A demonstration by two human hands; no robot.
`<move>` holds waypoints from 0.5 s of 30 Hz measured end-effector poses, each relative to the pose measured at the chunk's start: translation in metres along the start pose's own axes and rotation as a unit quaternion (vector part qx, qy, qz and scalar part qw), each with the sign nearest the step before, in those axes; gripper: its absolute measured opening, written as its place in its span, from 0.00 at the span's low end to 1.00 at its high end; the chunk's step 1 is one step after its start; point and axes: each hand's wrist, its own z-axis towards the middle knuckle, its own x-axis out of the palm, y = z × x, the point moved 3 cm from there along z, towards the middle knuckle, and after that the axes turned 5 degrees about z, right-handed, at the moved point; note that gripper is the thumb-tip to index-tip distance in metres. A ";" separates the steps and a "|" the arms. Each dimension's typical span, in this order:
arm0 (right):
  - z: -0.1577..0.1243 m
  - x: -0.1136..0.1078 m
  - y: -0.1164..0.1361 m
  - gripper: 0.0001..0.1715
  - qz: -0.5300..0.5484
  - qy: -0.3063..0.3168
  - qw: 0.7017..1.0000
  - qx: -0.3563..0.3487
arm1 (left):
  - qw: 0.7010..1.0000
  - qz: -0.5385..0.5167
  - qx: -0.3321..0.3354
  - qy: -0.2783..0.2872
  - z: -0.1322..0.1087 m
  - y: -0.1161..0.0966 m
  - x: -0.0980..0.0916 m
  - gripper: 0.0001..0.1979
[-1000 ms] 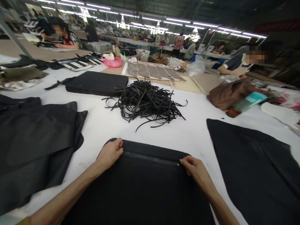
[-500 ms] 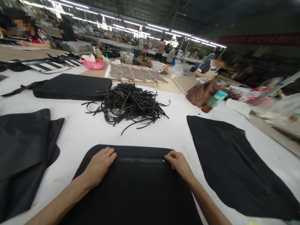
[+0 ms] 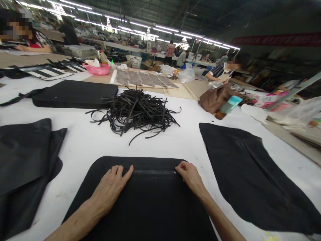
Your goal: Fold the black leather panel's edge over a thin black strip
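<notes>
A black padded panel (image 3: 150,204) with rounded corners lies flat on the white table in front of me. A thin seam line runs along its far edge. My left hand (image 3: 111,187) rests flat on the panel near the seam's left end, fingers spread. At the seam's right end my right hand (image 3: 189,174) is curled, its fingertips pinching the panel's edge. A heap of black strips (image 3: 136,112) sits beyond the panel.
Black fabric sheets lie to the left (image 3: 23,157) and right (image 3: 250,170). A second black padded panel (image 3: 72,93) lies at the far left, a brown bag (image 3: 214,98) with a teal bottle (image 3: 229,106) at the far right. Other people work at tables behind.
My left hand opened from a curled grip on the panel's far corner and slid right, now lying flat. The camera view shifted right. My right hand stayed pinched at the seam's right end.
</notes>
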 end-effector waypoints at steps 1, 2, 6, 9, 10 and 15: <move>-0.001 0.000 0.000 0.11 -0.007 -0.002 1.000 -0.002 | 1.000 0.007 -0.003 -0.004 0.000 -0.001 -0.001 0.37; -0.001 0.001 0.000 0.11 -0.013 -0.003 1.000 -0.005 | 1.000 0.010 -0.006 -0.007 -0.001 -0.001 -0.002 0.37; -0.001 0.004 0.001 0.10 -0.035 -0.008 0.999 -0.019 | 1.000 -0.018 -0.013 -0.013 -0.004 0.002 -0.001 0.33; -0.001 0.004 0.000 0.10 -0.068 -0.018 0.997 -0.023 | 0.997 -0.063 -0.012 -0.036 -0.008 0.008 0.010 0.30; -0.002 0.002 -0.001 0.11 -0.080 -0.020 0.996 -0.025 | 0.996 -0.075 -0.016 -0.047 -0.008 0.011 0.014 0.29; -0.012 0.002 -0.001 0.13 -0.181 -0.047 0.980 -0.067 | 0.988 -0.089 -0.085 -0.096 -0.017 0.026 0.023 0.22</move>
